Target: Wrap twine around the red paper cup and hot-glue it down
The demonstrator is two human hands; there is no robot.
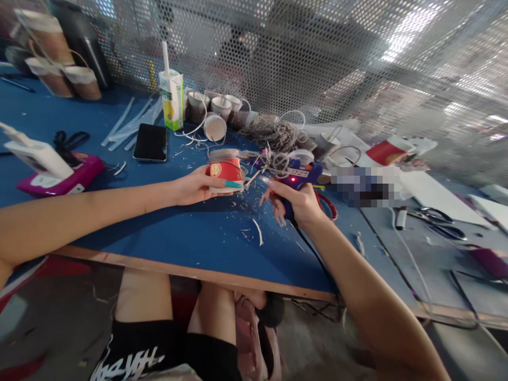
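Note:
My left hand (pixel 194 186) is closed round a red paper cup (pixel 225 171) with a gold emblem, held on its side or tilted above the table. Grey cord (pixel 223 154) is wound along the cup's upper edge, and a strand runs off to the right. In my right hand (pixel 299 203) is a blue hot glue gun (pixel 296 179) with a glowing red light; its black cable hangs down over the table edge. The gun's nozzle is hidden among the cord, so I cannot tell whether it touches the cup.
Behind my hands lie a tangle of grey cord (pixel 273 135) and several cord-wrapped cups (pixel 215 127). A drink carton (pixel 171 100), a phone (pixel 151 143) and a purple power strip (pixel 75 174) stand left. Scissors (pixel 440 222) lie right. Scraps litter the blue table (pixel 170 233); perforated metal (pixel 317 58) closes the back.

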